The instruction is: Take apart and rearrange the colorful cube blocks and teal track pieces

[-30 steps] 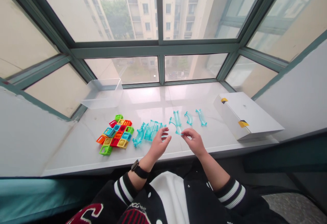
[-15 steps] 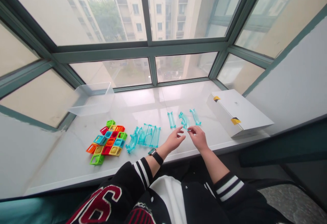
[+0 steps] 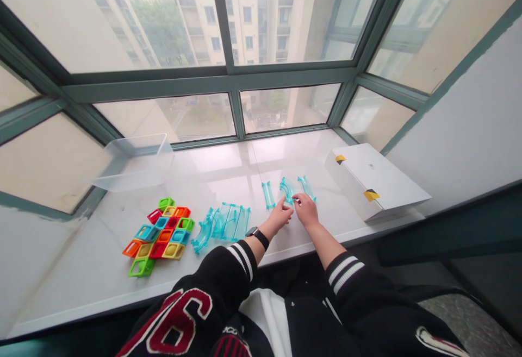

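On the white sill lie three translucent turquoise track pieces in a row: a straight track piece [image 3: 268, 195], a curved track piece [image 3: 286, 187] and another track piece [image 3: 305, 185] at the right. My right hand [image 3: 306, 211] has its thumb and fingers pinched at the near end of the curved one. Just left of it, my left hand [image 3: 279, 217] is open, index finger stretched toward the same end; whether it touches is unclear. A larger group of turquoise track pieces [image 3: 231, 222] lies to the left of my left hand.
Farther left, several coloured square blocks [image 3: 165, 236] lie clustered together. A clear plastic bin [image 3: 134, 164] stands at the back left, against the window. A white box [image 3: 377, 180] with yellow and black tabs sits on the right. The sill's front edge [image 3: 101, 308] runs before me.
The view has shifted slightly. My left hand has come closer to the near end of the curved track piece, index finger extended. My right hand stays at that end.
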A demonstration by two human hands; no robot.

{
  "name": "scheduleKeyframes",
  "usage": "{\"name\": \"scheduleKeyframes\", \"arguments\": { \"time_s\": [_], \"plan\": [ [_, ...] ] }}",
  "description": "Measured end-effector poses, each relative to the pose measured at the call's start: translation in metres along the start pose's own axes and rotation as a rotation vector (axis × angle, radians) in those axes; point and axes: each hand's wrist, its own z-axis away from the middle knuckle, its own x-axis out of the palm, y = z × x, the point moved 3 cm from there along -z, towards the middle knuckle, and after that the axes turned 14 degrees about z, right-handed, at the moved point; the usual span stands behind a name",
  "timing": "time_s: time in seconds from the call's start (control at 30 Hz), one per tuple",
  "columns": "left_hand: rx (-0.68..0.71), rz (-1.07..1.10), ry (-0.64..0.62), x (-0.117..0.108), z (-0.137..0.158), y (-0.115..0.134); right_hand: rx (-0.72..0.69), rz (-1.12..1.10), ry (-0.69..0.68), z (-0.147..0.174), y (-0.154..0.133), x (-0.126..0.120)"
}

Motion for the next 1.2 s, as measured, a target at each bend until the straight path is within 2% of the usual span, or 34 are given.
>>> {"name": "scheduleKeyframes", "arguments": {
  "time_s": [0.43,0.77,1.2],
  "plan": [
    [-0.014,-0.045,0.028,-0.005,-0.024,-0.026,0.039,0.003,-0.012,0.005,0.008,0.023],
    [-0.002,-0.103,0.009,-0.007,-0.026,-0.028,0.034,-0.011,-0.013,0.005,0.010,0.026],
    [-0.029,-0.073,0.031,-0.012,-0.032,-0.030,0.017,-0.055,-0.002,0.007,0.009,0.032]
  ]
}}
